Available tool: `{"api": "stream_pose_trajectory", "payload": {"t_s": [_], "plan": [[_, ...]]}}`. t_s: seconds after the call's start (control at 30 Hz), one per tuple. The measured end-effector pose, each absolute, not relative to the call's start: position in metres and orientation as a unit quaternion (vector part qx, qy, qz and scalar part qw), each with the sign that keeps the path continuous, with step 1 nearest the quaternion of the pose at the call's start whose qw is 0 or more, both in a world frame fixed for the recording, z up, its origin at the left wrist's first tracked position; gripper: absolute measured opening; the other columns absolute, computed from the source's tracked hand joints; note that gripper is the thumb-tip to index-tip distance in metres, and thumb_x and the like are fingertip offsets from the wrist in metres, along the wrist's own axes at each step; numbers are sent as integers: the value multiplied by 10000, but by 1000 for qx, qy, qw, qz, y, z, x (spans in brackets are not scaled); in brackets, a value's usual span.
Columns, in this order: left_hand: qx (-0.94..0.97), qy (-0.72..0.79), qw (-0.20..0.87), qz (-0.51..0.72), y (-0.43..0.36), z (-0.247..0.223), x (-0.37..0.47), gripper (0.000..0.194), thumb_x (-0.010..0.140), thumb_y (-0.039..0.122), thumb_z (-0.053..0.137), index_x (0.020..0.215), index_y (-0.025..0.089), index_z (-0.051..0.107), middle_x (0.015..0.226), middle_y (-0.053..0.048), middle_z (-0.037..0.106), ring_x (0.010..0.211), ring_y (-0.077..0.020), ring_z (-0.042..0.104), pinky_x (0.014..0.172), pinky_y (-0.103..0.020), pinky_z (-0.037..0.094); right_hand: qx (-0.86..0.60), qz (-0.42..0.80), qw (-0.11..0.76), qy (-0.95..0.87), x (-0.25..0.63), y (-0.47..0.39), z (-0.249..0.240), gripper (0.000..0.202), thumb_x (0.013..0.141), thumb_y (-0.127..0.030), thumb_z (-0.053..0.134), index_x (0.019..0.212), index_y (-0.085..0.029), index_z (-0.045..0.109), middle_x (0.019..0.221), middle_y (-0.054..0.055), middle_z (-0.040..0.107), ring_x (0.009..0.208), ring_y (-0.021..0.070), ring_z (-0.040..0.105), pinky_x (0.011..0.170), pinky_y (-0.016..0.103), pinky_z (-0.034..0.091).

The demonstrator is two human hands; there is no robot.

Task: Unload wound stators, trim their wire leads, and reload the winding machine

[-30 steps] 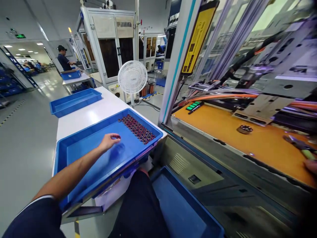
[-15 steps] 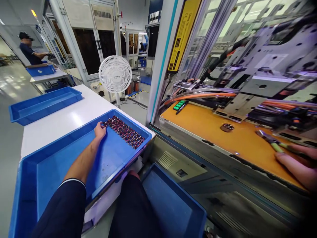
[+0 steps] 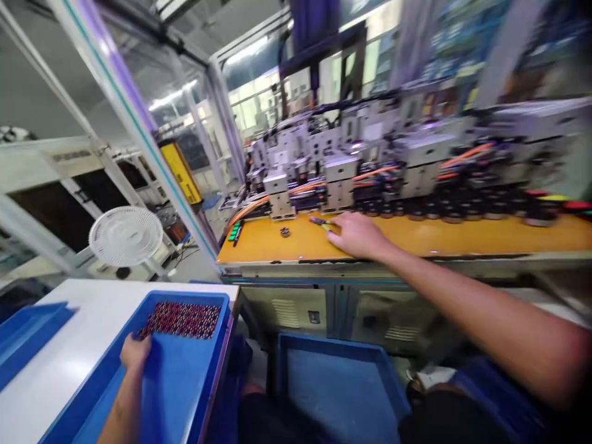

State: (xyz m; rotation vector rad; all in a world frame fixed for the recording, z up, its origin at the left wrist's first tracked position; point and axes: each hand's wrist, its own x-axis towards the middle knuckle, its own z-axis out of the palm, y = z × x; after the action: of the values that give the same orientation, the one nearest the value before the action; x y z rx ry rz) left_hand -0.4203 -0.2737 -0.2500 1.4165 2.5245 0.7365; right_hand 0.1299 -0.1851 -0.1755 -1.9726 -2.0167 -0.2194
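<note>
My left hand [image 3: 135, 350] is in the blue tray [image 3: 185, 376] on the white table, at the near left edge of a packed block of small dark and reddish parts [image 3: 185, 319]. Its fingers are closed at the end part; what they hold is too small to make out. Over the orange work surface [image 3: 259, 248], my right hand [image 3: 354, 234] is closed round a pair of pliers [image 3: 324, 223], whose jaws point left. One round part [image 3: 285, 232] lies on the orange surface, left of the pliers.
Green pieces and a black pen-like item [image 3: 235, 233] lie at the surface's left end. Machine units [image 3: 340, 185] line its back, with many round dark parts [image 3: 453, 209] at right. A white fan [image 3: 126, 235] stands left; another blue tray [image 3: 337, 382] is below.
The view has swung right, bringing more of the machine and my right arm into sight. My left hand stays at the parts' edge; my right hand still has the pliers.
</note>
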Motion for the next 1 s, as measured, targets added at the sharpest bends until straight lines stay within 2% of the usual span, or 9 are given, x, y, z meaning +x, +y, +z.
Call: {"api": "stream_pose_trajectory", "payload": {"t_s": [0.1, 0.2, 0.3, 0.4, 0.53, 0.6, 0.77, 0.9, 1.0], "plan": [[486, 814, 22, 316, -257, -223, -368, 442, 850, 274, 584, 1261, 123, 526, 1095, -184, 662, 1154, -428, 585, 920, -633, 484, -696, -72, 156, -697, 133, -186, -176, 312, 949, -392, 588, 1138, -147, 626, 1202, 95, 618, 1119, 225, 583, 984, 448, 471], [576, 719, 49, 385, -226, -206, -283, 525, 809, 314, 637, 1298, 159, 529, 1271, -145, 628, 1256, -340, 548, 1075, -493, 430, -694, -78, 138, -703, 132, -190, -178, 305, 964, -385, 571, 1157, -153, 615, 1225, 98, 602, 1124, 224, 581, 977, 446, 489], [666, 612, 137, 405, -191, -194, -188, 584, 703, 252, 773, 1256, 202, 593, 1233, -92, 673, 1213, -269, 591, 1091, -379, 423, -687, -82, 124, -711, 130, -194, -179, 301, 967, -375, 570, 1165, -151, 609, 1216, 96, 603, 1107, 222, 590, 961, 444, 504], [687, 560, 216, 410, -162, -186, -114, 673, 675, 196, 819, 1296, 165, 562, 1124, -100, 708, 1082, -252, 656, 1034, -406, 467, -678, -80, 124, -720, 132, -197, -177, 301, 964, -370, 578, 1163, -146, 609, 1203, 93, 608, 1094, 220, 598, 951, 444, 511], [674, 526, 291, 429, -139, -181, -74, 372, 907, 330, 620, 1228, 148, 578, 1163, -94, 659, 1024, -217, 656, 921, -455, 537, -664, -78, 137, -731, 135, -200, -177, 299, 963, -367, 580, 1162, -145, 610, 1204, 93, 609, 1092, 219, 600, 951, 442, 513], [664, 512, 312, 447, -140, -178, -72, 371, 902, 311, 627, 1229, 144, 572, 1128, -88, 669, 984, -207, 666, 909, -446, 542, -655, -75, 147, -737, 136, -201, -179, 295, 964, -366, 579, 1160, -147, 611, 1204, 93, 609, 1090, 218, 600, 952, 441, 513], [653, 455, 329, 509, -202, -177, -79, 782, 713, 107, 749, 1410, 132, 396, 1053, -110, 720, 911, -192, 706, 912, -361, 539, -617, -61, 199, -759, 137, -197, -180, 285, 962, -363, 585, 1147, -149, 617, 1179, 87, 622, 1053, 205, 616, 929, 426, 527], [650, 370, 323, 580, -299, -194, -91, 738, 766, 152, 716, 1418, 214, 376, 1130, -90, 701, 1023, -170, 682, 937, -318, 534, -580, -65, 280, -762, 134, -207, -171, 279, 957, -329, 588, 1156, -136, 620, 1209, 107, 625, 1113, 225, 605, 979, 446, 502], [661, 325, 264, 623, -362, -211, -104, 690, 778, 110, 723, 1391, 240, 434, 1061, -66, 712, 927, -143, 684, 861, -287, 557, -534, -77, 358, -762, 124, -252, -163, 318, 978, -257, 503, 1234, -93, 597, 1297, 174, 594, 1235, 255, 547, 1080, 434, 436]]}}
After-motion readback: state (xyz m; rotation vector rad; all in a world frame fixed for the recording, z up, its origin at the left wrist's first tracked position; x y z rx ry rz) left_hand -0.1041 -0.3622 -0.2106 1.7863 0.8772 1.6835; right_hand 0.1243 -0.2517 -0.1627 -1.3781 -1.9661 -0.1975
